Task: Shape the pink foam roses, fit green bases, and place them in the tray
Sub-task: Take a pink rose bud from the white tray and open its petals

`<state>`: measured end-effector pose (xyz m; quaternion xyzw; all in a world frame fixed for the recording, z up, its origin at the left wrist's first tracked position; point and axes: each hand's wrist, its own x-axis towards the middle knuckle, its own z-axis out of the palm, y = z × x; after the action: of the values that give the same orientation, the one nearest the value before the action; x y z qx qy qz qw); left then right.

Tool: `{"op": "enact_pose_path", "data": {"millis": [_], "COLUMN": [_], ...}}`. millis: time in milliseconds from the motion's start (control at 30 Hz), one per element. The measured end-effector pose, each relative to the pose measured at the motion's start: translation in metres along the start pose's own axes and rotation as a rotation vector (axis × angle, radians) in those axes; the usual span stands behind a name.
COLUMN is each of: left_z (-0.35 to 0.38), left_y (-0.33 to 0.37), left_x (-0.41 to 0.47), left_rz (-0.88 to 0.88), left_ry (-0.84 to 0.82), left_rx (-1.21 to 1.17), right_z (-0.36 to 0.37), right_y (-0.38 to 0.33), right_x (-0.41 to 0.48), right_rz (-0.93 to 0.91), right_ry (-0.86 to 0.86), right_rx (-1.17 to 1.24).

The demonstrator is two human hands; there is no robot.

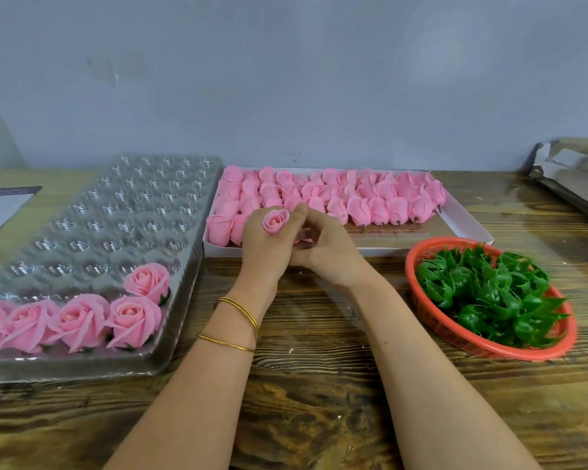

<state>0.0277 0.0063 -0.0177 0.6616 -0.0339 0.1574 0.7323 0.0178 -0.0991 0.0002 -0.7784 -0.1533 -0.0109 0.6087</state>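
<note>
Left hand [263, 252] is curled round one pink foam rose [276, 221], bloom facing up, held above the desk [319, 385]. Right hand [330, 256] is pressed against the left, fingers curled, one fingertip at the rose's right edge. Cannot tell whether it pinches a petal. No green base shows under this rose.

Two gold bangles [241, 310] on the left wrist.

Left of the hands: a clear plastic tray [123, 205] of round cups. Finished roses [78, 320] fill its near row beside the left forearm, with one more rose in the row behind.

Just beyond the hands: a white box [469, 225] packed with closed pink buds [360, 195].

Right of the right hand: a red basket [489, 351] holding the green bases [489, 293].

Far left: a sheet of paper [0, 208] with a dark band. Its print is too blurred to read. No other writing shows.
</note>
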Motion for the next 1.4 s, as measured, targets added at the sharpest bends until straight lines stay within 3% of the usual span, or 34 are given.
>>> {"op": "enact_pose_path", "data": {"millis": [233, 767, 1133, 1400], "left_z": [0.001, -0.005, -0.002, -0.006], "left_y": [-0.003, 0.006, 0.006, 0.01], "left_x": [0.002, -0.001, -0.001, -0.002], "left_rz": [-0.065, -0.034, -0.128, -0.065], "left_ry": [-0.023, -0.113, -0.091, -0.137], "left_rx": [0.002, -0.049, -0.085, -0.072], "right_z": [0.003, -0.002, 0.002, 0.0], "right_y": [0.0, 0.004, -0.003, -0.003], "right_x": [0.0, -0.003, -0.003, -0.005], "right_rz": [-0.025, 0.094, 0.065, 0.066], "right_ry": [0.036, -0.122, -0.051, -0.057], "right_rx": [0.007, 0.213, 0.106, 0.187]}}
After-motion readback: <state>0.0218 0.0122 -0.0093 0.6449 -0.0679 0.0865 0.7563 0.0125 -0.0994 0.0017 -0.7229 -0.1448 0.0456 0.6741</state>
